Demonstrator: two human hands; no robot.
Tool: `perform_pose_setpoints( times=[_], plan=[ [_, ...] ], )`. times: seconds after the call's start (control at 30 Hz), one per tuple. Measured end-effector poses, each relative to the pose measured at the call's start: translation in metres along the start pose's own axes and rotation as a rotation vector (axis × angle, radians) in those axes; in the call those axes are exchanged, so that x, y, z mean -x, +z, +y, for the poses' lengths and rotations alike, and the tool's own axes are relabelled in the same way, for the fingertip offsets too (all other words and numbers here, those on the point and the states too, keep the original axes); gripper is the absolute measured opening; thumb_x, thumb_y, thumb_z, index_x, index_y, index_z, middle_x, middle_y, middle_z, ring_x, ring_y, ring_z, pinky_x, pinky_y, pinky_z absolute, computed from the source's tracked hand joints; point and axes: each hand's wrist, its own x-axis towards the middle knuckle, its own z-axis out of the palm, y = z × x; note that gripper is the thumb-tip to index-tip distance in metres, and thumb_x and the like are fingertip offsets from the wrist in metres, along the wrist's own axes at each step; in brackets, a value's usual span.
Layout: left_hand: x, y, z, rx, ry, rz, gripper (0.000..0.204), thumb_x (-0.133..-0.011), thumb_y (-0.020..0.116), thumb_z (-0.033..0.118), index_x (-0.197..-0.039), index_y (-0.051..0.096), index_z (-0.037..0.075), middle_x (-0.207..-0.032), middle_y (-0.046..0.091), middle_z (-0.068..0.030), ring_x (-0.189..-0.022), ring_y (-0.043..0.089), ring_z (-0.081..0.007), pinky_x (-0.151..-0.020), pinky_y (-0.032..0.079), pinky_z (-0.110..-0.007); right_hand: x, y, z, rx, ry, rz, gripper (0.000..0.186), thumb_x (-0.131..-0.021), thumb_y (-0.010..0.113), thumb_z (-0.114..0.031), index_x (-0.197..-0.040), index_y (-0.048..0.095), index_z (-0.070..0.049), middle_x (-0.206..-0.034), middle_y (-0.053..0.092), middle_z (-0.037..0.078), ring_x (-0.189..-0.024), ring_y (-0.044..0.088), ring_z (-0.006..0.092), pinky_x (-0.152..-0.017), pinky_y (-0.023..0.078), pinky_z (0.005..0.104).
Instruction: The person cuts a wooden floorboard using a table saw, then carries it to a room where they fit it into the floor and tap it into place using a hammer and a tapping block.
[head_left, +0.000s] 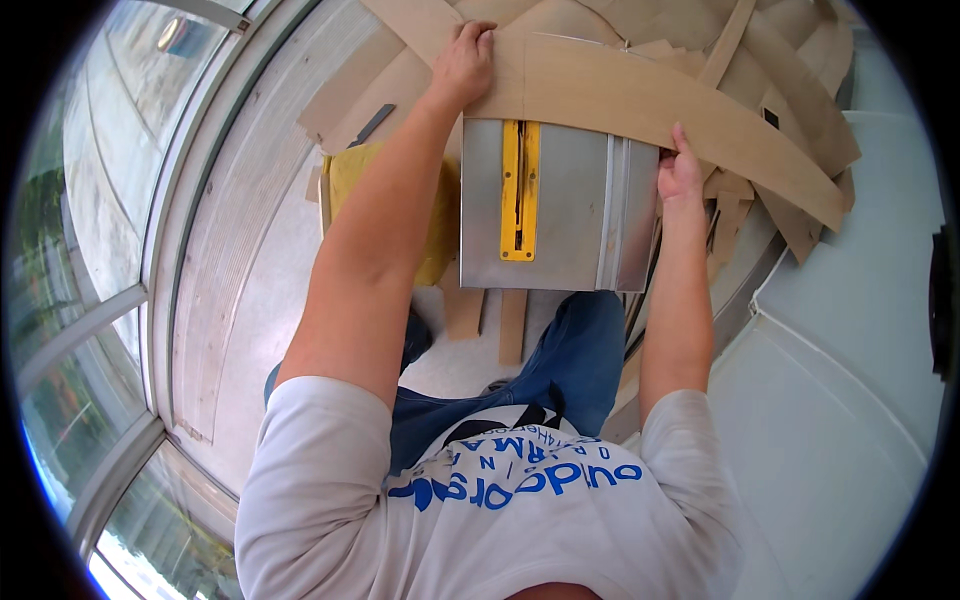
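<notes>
A long light-brown board (600,90) lies across the far part of a small table saw's metal top (575,200). The fisheye picture makes the board look bowed. My left hand (465,65) grips the board near its left end, fingers curled at the far edge. At the near edge, toward the saw's right corner, my right hand (680,172) holds the board with a finger up and the rest of the hand partly under it. In the metal top sits a yellow slotted insert (519,190), its near part bare. The board hides the saw top's far part.
Brown board offcuts (790,190) pile up beyond and right of the saw. A yellow casing (436,235) sticks out on its left, under my left forearm. Framed windows (150,290) run along the left; a pale panelled surface (850,330) stands at right.
</notes>
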Motion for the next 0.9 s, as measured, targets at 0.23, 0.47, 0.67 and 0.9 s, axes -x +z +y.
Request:
perform_pose_setpoints(
  times=[0.23,0.47,0.67,0.9],
  plan=[
    [0.012,-0.002,0.007,-0.004,-0.167,-0.016,0.038,-0.103,0.05,0.041,-0.132,0.059,0.018,-0.14,0.055,-0.0148,-0.129,0.054,-0.0374,-0.108,0.042,-0.049,0.004,-0.014,-0.001,-0.004,0.016,0.0,0.039,-0.097,0.073,-0.02,-0.133,0.061,-0.01,-0.125,0.069,0.007,-0.112,0.065,0.0233,-0.099,0.055,0.0399],
    [0.016,-0.003,0.003,0.039,-0.15,-0.007,0.039,-0.104,0.051,0.04,-0.134,0.056,0.016,-0.139,0.056,-0.0154,-0.129,0.054,-0.0373,-0.109,0.041,-0.047,0.001,-0.02,0.001,-0.016,0.02,-0.005,0.039,-0.096,0.074,-0.019,-0.131,0.062,-0.01,-0.124,0.069,0.007,-0.11,0.066,0.0225,-0.097,0.056,0.0385],
    [0.02,-0.003,0.003,0.061,-0.131,-0.013,0.039,-0.104,0.049,0.041,-0.133,0.054,0.015,-0.139,0.056,-0.0148,-0.128,0.054,-0.0383,-0.109,0.041,-0.049,0.004,-0.02,0.001,-0.024,0.025,0.007,0.04,-0.095,0.075,-0.02,-0.132,0.062,-0.011,-0.124,0.069,0.007,-0.111,0.065,0.0235,-0.098,0.056,0.0395],
    [0.022,-0.007,0.005,0.065,-0.139,-0.028,0.04,-0.105,0.052,0.036,-0.136,0.054,0.011,-0.14,0.056,-0.0174,-0.13,0.054,-0.0376,-0.11,0.042,-0.043,0.01,-0.018,0.002,-0.011,-0.001,0.004,0.041,-0.095,0.076,-0.02,-0.132,0.062,-0.012,-0.125,0.069,0.007,-0.112,0.065,0.024,-0.099,0.056,0.0403]
  ],
)
